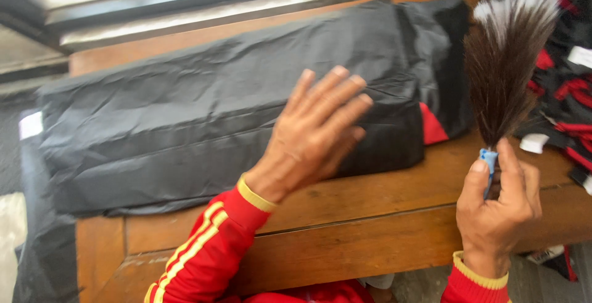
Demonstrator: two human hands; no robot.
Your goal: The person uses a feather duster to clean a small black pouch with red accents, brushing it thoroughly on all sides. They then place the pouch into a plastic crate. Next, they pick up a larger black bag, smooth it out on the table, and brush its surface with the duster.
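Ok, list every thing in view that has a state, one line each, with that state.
Left hand: open, fingers spread, over the black fabric.
Right hand: closed on the brush handle.
Feather brush: upright, bristles up, blue handle gripped.
Black fabric: folded flat on the bench, red patch showing.
Wooden bench: partly covered by fabric.
Red-and-black garments: piled at right.

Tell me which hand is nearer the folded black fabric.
Left. The left hand lies over the folded black fabric; the right hand holds a feather duster beside it.
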